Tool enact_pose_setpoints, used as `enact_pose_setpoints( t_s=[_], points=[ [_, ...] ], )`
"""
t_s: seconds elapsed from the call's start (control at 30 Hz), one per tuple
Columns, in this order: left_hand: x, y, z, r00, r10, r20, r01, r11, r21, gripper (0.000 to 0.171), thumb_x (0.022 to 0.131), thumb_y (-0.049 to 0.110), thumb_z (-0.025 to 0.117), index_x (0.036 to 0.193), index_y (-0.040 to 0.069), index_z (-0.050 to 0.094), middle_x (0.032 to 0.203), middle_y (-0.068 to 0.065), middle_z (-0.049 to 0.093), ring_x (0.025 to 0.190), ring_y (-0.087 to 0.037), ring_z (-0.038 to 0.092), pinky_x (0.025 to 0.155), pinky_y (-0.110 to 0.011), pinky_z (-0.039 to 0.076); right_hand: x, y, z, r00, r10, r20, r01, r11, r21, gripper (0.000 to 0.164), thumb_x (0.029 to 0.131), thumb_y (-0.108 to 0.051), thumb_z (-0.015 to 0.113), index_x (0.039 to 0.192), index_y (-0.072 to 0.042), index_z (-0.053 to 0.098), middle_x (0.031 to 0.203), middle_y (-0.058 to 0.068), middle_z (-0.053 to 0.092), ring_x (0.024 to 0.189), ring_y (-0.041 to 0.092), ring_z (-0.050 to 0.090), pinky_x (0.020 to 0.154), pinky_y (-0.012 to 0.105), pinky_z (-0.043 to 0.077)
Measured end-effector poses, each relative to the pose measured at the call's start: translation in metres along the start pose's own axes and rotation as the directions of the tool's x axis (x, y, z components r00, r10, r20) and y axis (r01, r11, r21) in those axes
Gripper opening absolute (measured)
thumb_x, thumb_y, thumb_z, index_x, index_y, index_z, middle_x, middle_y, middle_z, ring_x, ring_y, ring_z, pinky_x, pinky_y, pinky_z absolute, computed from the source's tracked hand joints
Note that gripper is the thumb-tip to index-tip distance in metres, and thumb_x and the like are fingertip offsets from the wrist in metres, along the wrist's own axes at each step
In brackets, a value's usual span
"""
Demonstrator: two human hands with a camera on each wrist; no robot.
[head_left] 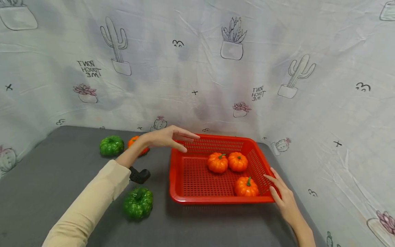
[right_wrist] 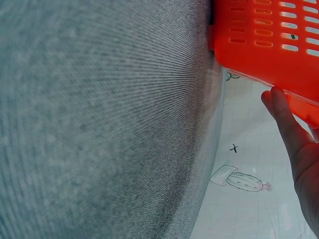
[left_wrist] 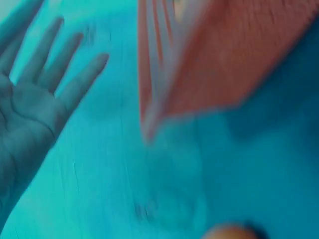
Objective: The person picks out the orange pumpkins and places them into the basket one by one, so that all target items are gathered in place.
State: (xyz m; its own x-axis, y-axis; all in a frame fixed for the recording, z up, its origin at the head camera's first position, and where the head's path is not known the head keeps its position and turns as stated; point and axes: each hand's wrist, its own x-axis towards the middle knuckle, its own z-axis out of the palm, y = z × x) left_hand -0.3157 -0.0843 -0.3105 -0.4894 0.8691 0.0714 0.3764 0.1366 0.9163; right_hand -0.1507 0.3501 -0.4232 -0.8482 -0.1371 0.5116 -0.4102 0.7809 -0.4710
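My left hand [head_left: 176,137] hovers over the back left corner of a red plastic basket [head_left: 174,171], fingers spread and nothing held. The left wrist view shows its open palm [left_wrist: 30,112] apart from the blurred basket [left_wrist: 209,64]. At the basket's right side, my right hand [head_left: 285,199] rests on the rim near the front corner, fingers fairly straight. In the right wrist view, fingertips [right_wrist: 278,94] touch just under the rim of the slotted basket [right_wrist: 269,55]. Inside lie an orange pumpkin [head_left: 217,163], a second pumpkin [head_left: 238,162] beside it, and a third pumpkin [head_left: 246,187] near the front.
Left of the basket, a green pumpkin [head_left: 138,203] sits toward the front and another green pumpkin [head_left: 111,146] farther back. An orange pumpkin [head_left: 133,140] is partly hidden behind my left forearm. A cactus-print cloth [head_left: 197,68] rises behind the grey table [head_left: 61,178].
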Motion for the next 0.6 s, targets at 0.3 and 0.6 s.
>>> enact_pose_setpoints(
  t_s=[0.3,0.6],
  points=[
    [-0.067,-0.050,-0.061,0.979,-0.132,-0.158,0.138,0.990,0.024,0.065,0.086,0.009,0.071,0.144,0.004,0.042,0.152,-0.015,0.032,0.140,-0.035,0.027,0.105,-0.050,0.036,0.000,-0.001,0.000,1.000,0.008,-0.005,-0.008,1.000,0.007,0.035,0.093,-0.004,0.054,0.127,-0.005,0.059,0.149,0.013,0.038,0.126,0.000,0.037,0.095,0.002,0.021],
    [-0.090,-0.084,-0.075,0.927,-0.187,-0.324,0.231,0.967,0.103,0.067,0.088,0.015,0.070,0.146,0.002,0.039,0.152,-0.022,0.028,0.140,-0.043,0.021,0.106,-0.062,0.024,0.001,-0.001,0.001,0.999,-0.028,-0.023,0.028,1.000,0.000,0.036,0.091,0.000,0.054,0.126,-0.004,0.060,0.147,0.017,0.040,0.125,0.001,0.038,0.096,0.003,0.022]
  ],
)
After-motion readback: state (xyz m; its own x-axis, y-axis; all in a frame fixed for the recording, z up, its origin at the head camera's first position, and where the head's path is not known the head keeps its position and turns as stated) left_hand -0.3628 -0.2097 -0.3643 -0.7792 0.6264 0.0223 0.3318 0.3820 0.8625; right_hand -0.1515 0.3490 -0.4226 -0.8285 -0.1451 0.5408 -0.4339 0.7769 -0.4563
